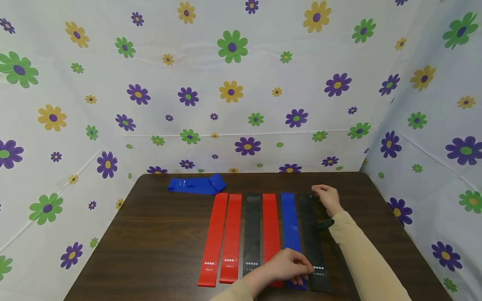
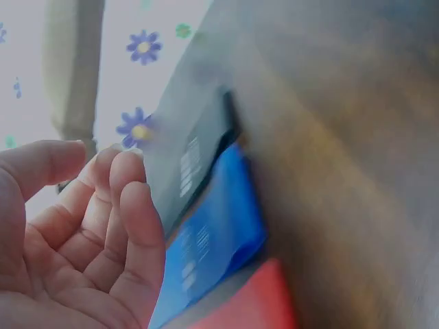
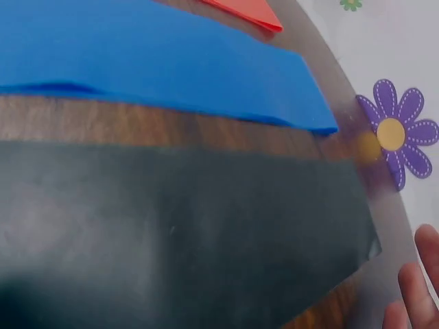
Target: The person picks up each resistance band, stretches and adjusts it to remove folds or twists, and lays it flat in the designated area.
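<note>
Flat resistance bands lie side by side on the table. At the right end of the row is a black band (image 1: 311,234) with white print; beside it lies a blue band (image 1: 290,221). My left hand (image 1: 287,265) hovers over the near end of the blue band, its fingertips close to the black one. In the left wrist view its fingers (image 2: 140,212) bend loosely with nothing between them. My right hand (image 1: 328,198) is at the black band's far right corner. Its fingers (image 3: 415,291) show beyond that corner in the right wrist view, apart from the band.
Leftward in the row lie a red band (image 1: 271,221), another black band (image 1: 252,221) and two more red bands, one being the leftmost red band (image 1: 214,238). A folded blue band (image 1: 193,186) lies by the back edge of the dark wooden table (image 1: 150,234). Flowered cloth (image 1: 260,50) surrounds it.
</note>
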Tool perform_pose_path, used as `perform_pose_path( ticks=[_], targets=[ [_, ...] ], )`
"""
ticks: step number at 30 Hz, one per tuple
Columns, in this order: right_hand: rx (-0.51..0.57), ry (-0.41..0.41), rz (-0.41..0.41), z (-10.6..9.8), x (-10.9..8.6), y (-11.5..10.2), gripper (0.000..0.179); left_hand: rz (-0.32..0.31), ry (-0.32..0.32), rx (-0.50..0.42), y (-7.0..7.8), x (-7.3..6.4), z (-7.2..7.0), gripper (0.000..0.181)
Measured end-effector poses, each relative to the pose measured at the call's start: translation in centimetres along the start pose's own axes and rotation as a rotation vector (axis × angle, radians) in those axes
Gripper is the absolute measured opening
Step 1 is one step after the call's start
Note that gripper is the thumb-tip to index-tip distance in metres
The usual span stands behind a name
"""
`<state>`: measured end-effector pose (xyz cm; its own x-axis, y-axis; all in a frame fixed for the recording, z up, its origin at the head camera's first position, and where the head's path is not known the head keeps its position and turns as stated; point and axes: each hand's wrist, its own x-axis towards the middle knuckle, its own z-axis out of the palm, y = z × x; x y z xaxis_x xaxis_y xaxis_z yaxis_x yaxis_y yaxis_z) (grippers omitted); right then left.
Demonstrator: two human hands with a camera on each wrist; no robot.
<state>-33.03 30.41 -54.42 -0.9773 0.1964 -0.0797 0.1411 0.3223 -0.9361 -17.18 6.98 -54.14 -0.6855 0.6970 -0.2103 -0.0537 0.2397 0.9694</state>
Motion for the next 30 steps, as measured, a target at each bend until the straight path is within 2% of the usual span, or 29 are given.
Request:
perform_pose_path(
  ticks=[4,7,13,15,20,22,27,30],
  targets=[
    [-0.042,-0.023,-0.041,1.0,0.4,-1.2,0.043,0.025,0.072,0.015,0.5,-0.9,-3.1,0.021],
    [-0.088,-0.029,-0.079,2.3,0.8,-2.2,0.04,0.056,0.158,0.069,0.2,-1.9,-5.7,0.02],
    [-0.196,-0.044,-0.169,6.2,0.7,-4.3,0.031,0.059,0.326,0.114,-0.7,-3.8,-11.3,0.022],
    [-0.223,-0.061,-0.208,7.7,0.5,-4.9,0.027,0.062,0.379,0.125,-0.2,-4.9,-13.0,0.022],
    [-0.279,-0.129,-0.301,12.3,-0.3,-6.3,0.019,0.047,0.51,0.102,-1.5,-6.7,-17.8,0.024],
    [-0.303,-0.162,-0.342,14.1,-0.7,-6.6,0.018,0.033,0.572,0.073,-3.0,-6.9,-19.6,0.024],
    [-0.347,-0.286,-0.428,18.5,-1.8,-7.7,0.024,0.018,0.731,-0.019,-4.5,-7.6,-22.5,0.022],
    [-0.383,-0.374,-0.47,20.9,-2.6,-8.6,0.033,0.0,0.784,-0.066,-5.1,-7.7,-23.6,0.024]
  ],
)
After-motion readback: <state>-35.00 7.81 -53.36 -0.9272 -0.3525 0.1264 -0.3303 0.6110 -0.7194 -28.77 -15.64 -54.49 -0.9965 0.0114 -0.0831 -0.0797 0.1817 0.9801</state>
